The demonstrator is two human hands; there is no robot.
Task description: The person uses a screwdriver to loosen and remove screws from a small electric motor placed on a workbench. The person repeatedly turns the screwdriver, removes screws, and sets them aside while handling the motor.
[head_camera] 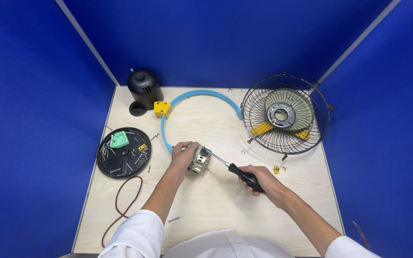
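Note:
My left hand [183,154] grips a small metal fan motor [201,159] near the middle of the wooden table [216,200]. In my right hand [263,180] is a screwdriver [237,172] with a black handle, its metal shaft pointing left into the side of the motor. Both arms wear white sleeves.
A wire fan cage [285,113] with yellow blades lies at the back right. A blue ring [192,102] with a yellow block [161,108] curves across the back. A black motor cover [144,89] stands back left. A black round dish [123,153] holds screws and a green part. A dark red cord [125,203] trails front left.

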